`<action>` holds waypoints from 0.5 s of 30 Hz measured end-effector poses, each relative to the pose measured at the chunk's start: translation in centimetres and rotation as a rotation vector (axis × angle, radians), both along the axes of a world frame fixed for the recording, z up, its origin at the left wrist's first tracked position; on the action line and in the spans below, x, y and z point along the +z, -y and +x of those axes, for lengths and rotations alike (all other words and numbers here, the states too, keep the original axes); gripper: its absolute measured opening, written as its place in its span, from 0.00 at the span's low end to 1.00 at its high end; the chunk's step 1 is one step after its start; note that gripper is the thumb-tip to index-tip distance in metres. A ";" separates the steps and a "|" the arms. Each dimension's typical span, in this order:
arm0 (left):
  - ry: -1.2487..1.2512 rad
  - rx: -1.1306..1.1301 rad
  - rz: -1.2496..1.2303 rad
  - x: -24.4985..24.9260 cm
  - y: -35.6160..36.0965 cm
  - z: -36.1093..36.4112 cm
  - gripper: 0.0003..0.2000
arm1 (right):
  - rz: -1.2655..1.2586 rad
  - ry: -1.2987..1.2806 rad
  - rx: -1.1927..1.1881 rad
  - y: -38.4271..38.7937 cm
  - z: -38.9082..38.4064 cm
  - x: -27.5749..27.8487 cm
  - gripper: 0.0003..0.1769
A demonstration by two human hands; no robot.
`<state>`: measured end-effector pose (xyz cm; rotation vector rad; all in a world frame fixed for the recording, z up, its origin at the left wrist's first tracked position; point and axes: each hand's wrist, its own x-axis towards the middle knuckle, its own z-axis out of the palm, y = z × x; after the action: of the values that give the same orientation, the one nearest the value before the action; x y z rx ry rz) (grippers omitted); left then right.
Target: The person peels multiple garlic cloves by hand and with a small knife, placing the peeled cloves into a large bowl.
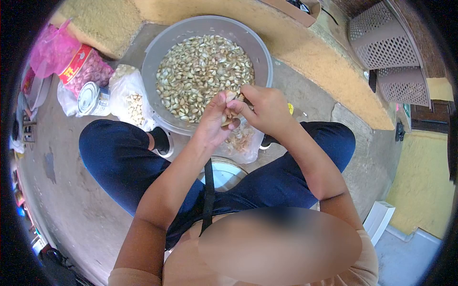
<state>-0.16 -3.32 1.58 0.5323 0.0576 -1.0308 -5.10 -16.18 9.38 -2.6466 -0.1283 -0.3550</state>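
Note:
A big grey basin [153,52] full of garlic cloves [202,71] stands on the floor in front of my knees. Just over its near rim, both hands meet on one garlic clove [232,97]. My left hand [214,121] pinches it from below. My right hand [265,108] grips its top with thumb and fingertips. Under the hands lies a clear plastic bag of peels [241,140].
A white bag of garlic [129,97], a tin can [93,99] and a pink net sack of garlic [86,66] lie left of the basin. A metal bowl [224,172] sits between my legs. A yellow ledge [305,47] and two lattice baskets [381,40] are behind.

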 end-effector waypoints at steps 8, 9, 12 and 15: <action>0.046 0.227 0.126 1.3 0.2 -0.6 0.13 | -0.062 0.042 -0.127 -0.8 0.0 -0.6 0.21; 0.037 0.241 0.130 1.4 0.3 -0.7 0.12 | -0.056 0.049 -0.133 -0.9 0.0 -0.6 0.21; 0.000 0.277 0.132 1.4 0.3 -0.7 0.10 | -0.037 0.040 -0.118 -1.3 0.0 -1.1 0.21; -0.055 0.285 0.144 1.2 0.5 -0.5 0.09 | -0.023 0.037 -0.082 -1.4 0.1 -1.6 0.22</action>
<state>-0.70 -3.77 2.82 0.6070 0.2511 -0.7653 -4.98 -14.82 7.80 -2.6741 -0.0366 -0.4320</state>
